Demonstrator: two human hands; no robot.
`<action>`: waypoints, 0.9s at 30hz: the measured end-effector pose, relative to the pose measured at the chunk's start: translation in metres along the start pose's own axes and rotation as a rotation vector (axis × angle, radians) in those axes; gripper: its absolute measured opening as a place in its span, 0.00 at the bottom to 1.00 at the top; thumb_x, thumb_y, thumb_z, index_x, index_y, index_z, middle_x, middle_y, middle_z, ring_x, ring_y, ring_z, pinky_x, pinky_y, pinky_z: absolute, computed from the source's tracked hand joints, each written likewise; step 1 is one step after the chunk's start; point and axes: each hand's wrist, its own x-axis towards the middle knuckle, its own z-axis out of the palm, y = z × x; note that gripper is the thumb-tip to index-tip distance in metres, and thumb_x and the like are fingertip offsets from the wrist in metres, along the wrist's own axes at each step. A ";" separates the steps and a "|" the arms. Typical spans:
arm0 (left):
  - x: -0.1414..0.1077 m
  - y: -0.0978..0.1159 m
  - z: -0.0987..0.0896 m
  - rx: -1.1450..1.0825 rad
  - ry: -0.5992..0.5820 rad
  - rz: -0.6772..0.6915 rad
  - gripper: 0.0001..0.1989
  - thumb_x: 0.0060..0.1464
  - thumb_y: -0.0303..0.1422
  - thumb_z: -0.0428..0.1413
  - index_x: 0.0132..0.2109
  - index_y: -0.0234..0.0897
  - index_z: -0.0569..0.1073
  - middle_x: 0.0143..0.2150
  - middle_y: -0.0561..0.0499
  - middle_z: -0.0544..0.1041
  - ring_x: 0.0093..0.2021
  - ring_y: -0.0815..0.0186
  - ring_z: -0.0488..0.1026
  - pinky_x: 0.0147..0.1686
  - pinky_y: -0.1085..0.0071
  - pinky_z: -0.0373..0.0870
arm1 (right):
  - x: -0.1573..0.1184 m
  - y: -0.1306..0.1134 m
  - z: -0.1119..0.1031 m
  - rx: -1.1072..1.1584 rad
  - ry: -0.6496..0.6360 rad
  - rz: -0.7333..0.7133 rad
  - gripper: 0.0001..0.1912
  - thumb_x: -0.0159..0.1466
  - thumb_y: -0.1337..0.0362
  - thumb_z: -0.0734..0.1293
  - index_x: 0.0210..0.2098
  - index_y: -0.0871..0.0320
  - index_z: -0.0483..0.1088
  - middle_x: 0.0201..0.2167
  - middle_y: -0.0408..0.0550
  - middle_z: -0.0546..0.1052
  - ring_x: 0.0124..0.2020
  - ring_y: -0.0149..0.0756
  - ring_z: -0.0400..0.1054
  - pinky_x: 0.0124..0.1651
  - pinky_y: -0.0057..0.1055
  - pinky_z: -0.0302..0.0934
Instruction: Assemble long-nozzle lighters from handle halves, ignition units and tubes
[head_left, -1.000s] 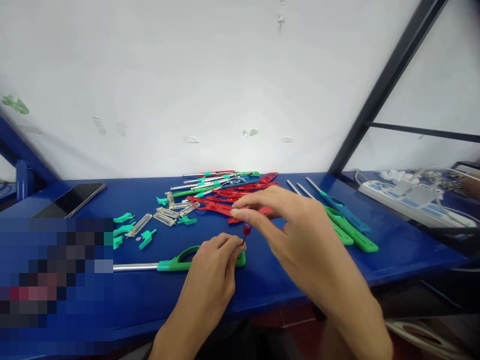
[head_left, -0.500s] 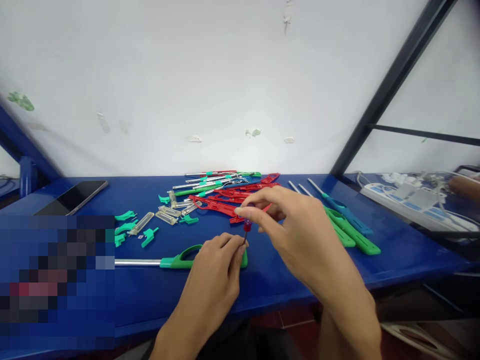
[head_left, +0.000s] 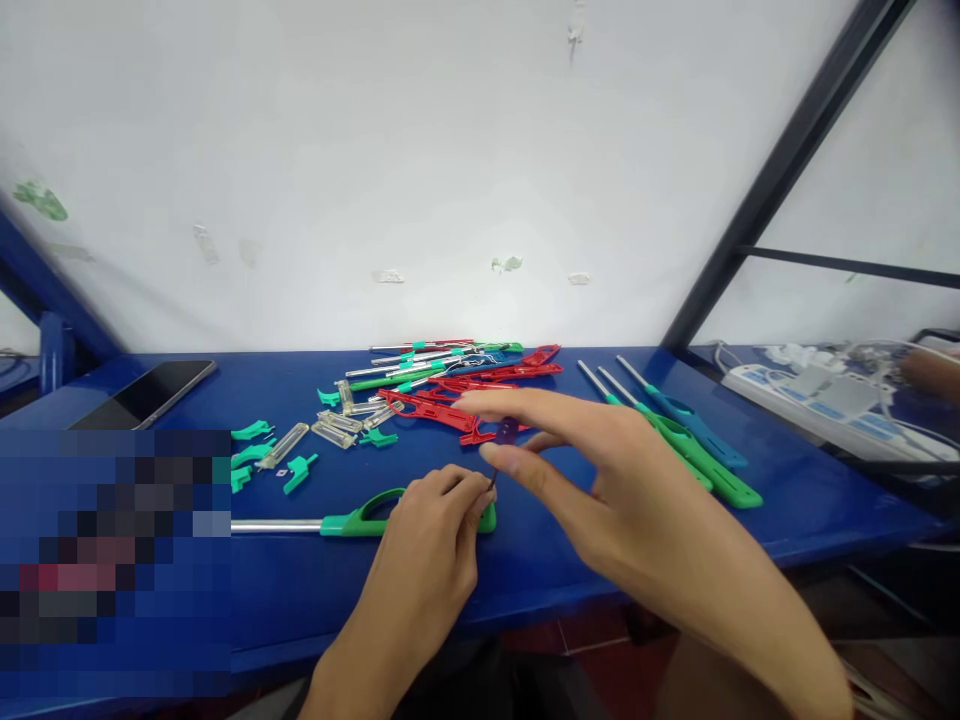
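Observation:
A green lighter [head_left: 352,522] with a long metal tube lies flat near the table's front, its tube pointing left. My left hand [head_left: 433,520] is closed over its handle, thumb and index finger close to the tip of a small screwdriver. That screwdriver [head_left: 508,431] has a dark purple handle and stands tilted above the lighter's handle end. My right hand [head_left: 577,450] grips the screwdriver's handle with the thumb and fingers, the index finger stretched over its top. My left fingers hide the spot where the tip meets the lighter.
Behind my hands lie red lighter shells [head_left: 427,408] and metal tubes [head_left: 386,366]. Clear plastic tanks [head_left: 335,430] and teal pieces [head_left: 300,472] are scattered at left, near a phone [head_left: 150,393]. Several lighters [head_left: 697,455] rest at right, before a power strip [head_left: 832,410].
My right hand has shifted its hold on the screwdriver, with the index finger now stretched out and the wrist lower and further right. My left hand and the lighter stay in place.

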 end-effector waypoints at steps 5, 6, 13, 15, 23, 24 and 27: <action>-0.002 0.001 0.002 0.008 0.006 -0.015 0.13 0.73 0.28 0.47 0.45 0.42 0.76 0.43 0.50 0.81 0.42 0.56 0.77 0.44 0.59 0.69 | 0.003 0.003 -0.004 0.086 -0.021 0.025 0.16 0.74 0.73 0.65 0.48 0.45 0.81 0.47 0.32 0.86 0.47 0.31 0.81 0.49 0.24 0.70; -0.002 0.001 0.002 0.010 0.005 -0.017 0.12 0.73 0.29 0.48 0.46 0.42 0.76 0.44 0.50 0.81 0.43 0.56 0.77 0.45 0.58 0.70 | 0.005 0.003 -0.004 0.078 0.008 0.048 0.14 0.72 0.72 0.68 0.44 0.46 0.82 0.44 0.31 0.86 0.45 0.31 0.81 0.46 0.23 0.70; 0.000 0.001 0.002 0.027 -0.004 -0.032 0.10 0.72 0.29 0.50 0.47 0.42 0.77 0.44 0.49 0.82 0.44 0.53 0.78 0.46 0.57 0.70 | 0.015 -0.003 0.010 -0.090 0.232 0.216 0.13 0.61 0.55 0.80 0.29 0.52 0.76 0.27 0.34 0.83 0.28 0.33 0.76 0.31 0.29 0.66; 0.000 0.001 0.001 0.021 -0.010 -0.029 0.11 0.72 0.27 0.49 0.46 0.42 0.77 0.44 0.49 0.82 0.44 0.54 0.78 0.45 0.58 0.71 | 0.015 -0.004 0.011 -0.121 0.225 0.207 0.16 0.63 0.51 0.78 0.29 0.53 0.74 0.28 0.36 0.82 0.28 0.34 0.75 0.31 0.31 0.65; -0.002 0.001 0.001 0.013 -0.013 -0.020 0.12 0.72 0.27 0.49 0.47 0.42 0.77 0.46 0.49 0.82 0.46 0.54 0.78 0.48 0.57 0.70 | 0.003 -0.005 -0.004 0.132 -0.003 0.027 0.18 0.72 0.74 0.68 0.51 0.44 0.81 0.50 0.32 0.85 0.51 0.31 0.80 0.52 0.23 0.71; -0.002 0.001 0.002 0.014 -0.014 -0.022 0.12 0.72 0.27 0.49 0.48 0.42 0.77 0.46 0.49 0.81 0.46 0.54 0.78 0.47 0.57 0.70 | 0.004 -0.004 -0.005 0.133 0.009 0.041 0.17 0.72 0.74 0.68 0.47 0.45 0.82 0.47 0.31 0.86 0.49 0.30 0.81 0.50 0.21 0.71; -0.001 0.001 0.002 0.015 -0.019 -0.033 0.12 0.72 0.27 0.49 0.50 0.42 0.77 0.46 0.49 0.82 0.46 0.53 0.77 0.47 0.57 0.70 | 0.007 -0.004 -0.002 0.122 0.114 0.093 0.11 0.68 0.73 0.73 0.39 0.48 0.82 0.41 0.32 0.87 0.42 0.30 0.82 0.45 0.21 0.72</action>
